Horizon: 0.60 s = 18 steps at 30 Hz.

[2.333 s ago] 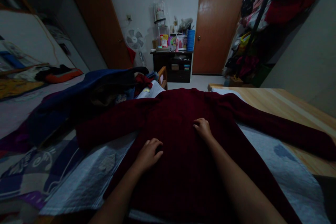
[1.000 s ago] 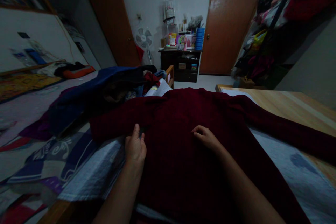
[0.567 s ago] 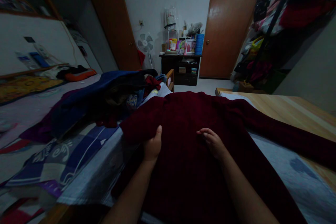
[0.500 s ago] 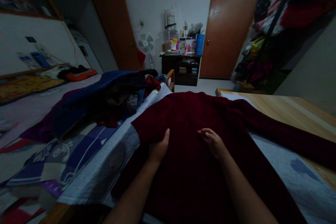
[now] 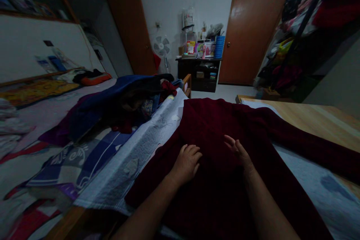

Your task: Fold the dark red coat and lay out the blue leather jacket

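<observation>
A dark red long-sleeved sweater [image 5: 213, 191] lies spread over a pale blue quilted cloth [image 5: 123, 174]. Its right sleeve stretches out to the right, while the left side is folded inward. My left hand [image 5: 187, 163] rests palm down on the folded part, fingers loosely bent and holding nothing. Just above the middle of the sweater is my right hand [image 5: 239, 153], its thumb and fingers apart with nothing between them. Whether the right hand touches the fabric I cannot tell. The sweater's lower part is very dark between my forearms.
A heap of clothes [image 5: 112, 101] lies on the bed at left, beside a blue patterned cloth [image 5: 81, 157]. Light wooden boards [image 5: 315, 114] extend at right. Farther back stand a white fan [image 5: 162, 47], a dark cabinet [image 5: 197, 73] and a wooden door [image 5: 242, 30]. Clothes hang at the upper right.
The sweater's left sleeve side has been folded inward, baring more of the quilted cloth. My left hand has moved right and turned palm down onto the sweater. The right hand has opened more.
</observation>
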Tool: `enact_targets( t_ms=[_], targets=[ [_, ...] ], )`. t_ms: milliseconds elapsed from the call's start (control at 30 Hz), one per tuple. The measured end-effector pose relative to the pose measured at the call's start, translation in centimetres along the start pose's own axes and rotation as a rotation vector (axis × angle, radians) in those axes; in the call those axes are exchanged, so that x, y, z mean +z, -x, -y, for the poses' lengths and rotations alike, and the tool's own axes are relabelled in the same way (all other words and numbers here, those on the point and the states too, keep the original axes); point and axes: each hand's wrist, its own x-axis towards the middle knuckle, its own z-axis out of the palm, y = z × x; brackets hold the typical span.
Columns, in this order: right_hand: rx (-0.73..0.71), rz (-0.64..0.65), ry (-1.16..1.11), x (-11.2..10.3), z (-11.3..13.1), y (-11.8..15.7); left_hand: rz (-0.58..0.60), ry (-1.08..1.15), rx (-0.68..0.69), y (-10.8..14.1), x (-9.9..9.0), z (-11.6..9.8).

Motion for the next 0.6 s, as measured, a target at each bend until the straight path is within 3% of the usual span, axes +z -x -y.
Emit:
enact_targets(
  t_ms=[200, 300, 467, 600],
  targets=[
    [0.108, 0.062, 0.535, 0.2, 2.7, 2.7, -0.088, -0.221, -0.364, 5.1, -3.5, 4.2],
    [0.14, 0.109, 0.732, 0.4, 4.3, 4.7, -0.028, -0.274, -0.51, 7.2, -4.8, 5.7],
    [0.026, 0.252, 0.945, -0.1, 4.9, 7.7, 0.096, -0.229, -0.61, 8.8, -5.9, 5.8],
    [-0.056, 0.201, 1.06, -0.5, 3.7, 8.4, 0.201, -0.192, -0.679, 9.4, -6.1, 6.0]
  ],
)
